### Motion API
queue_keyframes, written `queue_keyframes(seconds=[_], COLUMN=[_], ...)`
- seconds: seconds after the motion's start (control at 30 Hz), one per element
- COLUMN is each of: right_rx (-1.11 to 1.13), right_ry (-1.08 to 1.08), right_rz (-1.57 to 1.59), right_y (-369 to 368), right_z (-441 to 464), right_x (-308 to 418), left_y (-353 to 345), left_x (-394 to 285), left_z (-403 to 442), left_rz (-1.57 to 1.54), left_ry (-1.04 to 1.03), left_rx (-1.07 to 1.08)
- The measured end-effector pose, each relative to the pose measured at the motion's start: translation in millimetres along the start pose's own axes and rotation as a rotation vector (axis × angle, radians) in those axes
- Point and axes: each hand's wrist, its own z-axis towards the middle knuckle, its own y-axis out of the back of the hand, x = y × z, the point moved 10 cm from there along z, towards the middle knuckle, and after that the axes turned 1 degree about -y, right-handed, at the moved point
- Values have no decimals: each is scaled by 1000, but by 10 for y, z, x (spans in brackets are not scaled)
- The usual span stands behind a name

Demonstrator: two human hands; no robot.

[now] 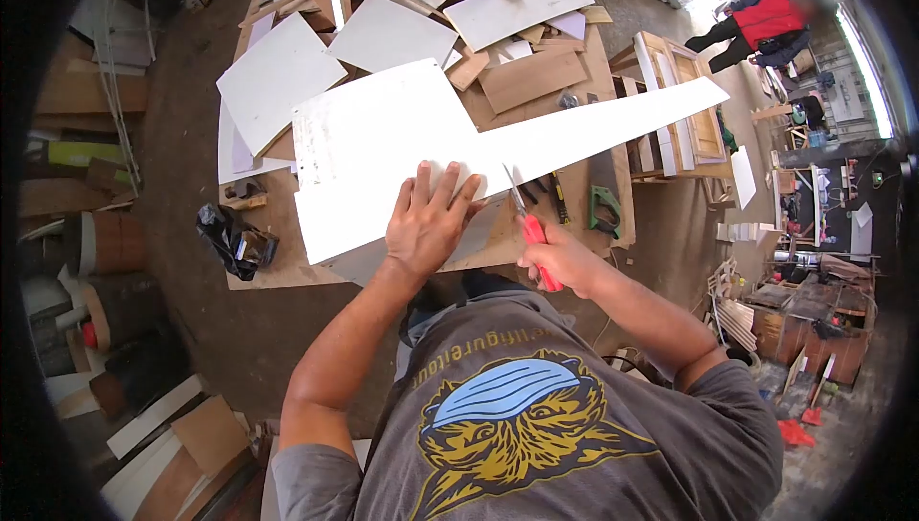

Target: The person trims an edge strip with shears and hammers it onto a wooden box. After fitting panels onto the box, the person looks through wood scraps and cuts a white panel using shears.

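Observation:
A large white panel [383, 133] lies over the near part of the worktable, and a long white tapering piece [603, 125] reaches from it toward the upper right. My left hand [431, 217] rests flat on the panel's near edge with its fingers spread. In my right hand [558, 259] is a tool with a red handle [541, 251]; its narrow metal blade [514, 191] points up at the near edge of the white piece. The exact kind of tool is hard to tell.
Scrap boards [522, 9] are piled on the table's far side. A green-handled saw [604, 210] and a yellow-and-black cutter [559, 197] lie right of my right hand. A black bag [230, 243] sits at left. A person in red [766, 23] stands at upper right.

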Motion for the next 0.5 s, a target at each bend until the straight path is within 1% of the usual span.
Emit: queue_keyframes(seconds=[0.07, 0.17, 0.33, 0.5], right_rx=[0, 25, -39, -54], right_ry=[3, -82, 23, 43], right_rz=[21, -77, -72, -36], right_y=[47, 65, 87, 109], right_z=[19, 19, -3, -40], right_x=[-59, -117, -117, -174], left_y=[4, -3, 13, 6], left_x=[-8, -23, 10, 3], left_z=[-11, -13, -46, -57], left_rz=[-9, 14, -13, -38], left_ry=[-5, -15, 9, 19], left_rx=[-15, -32, -49, -77])
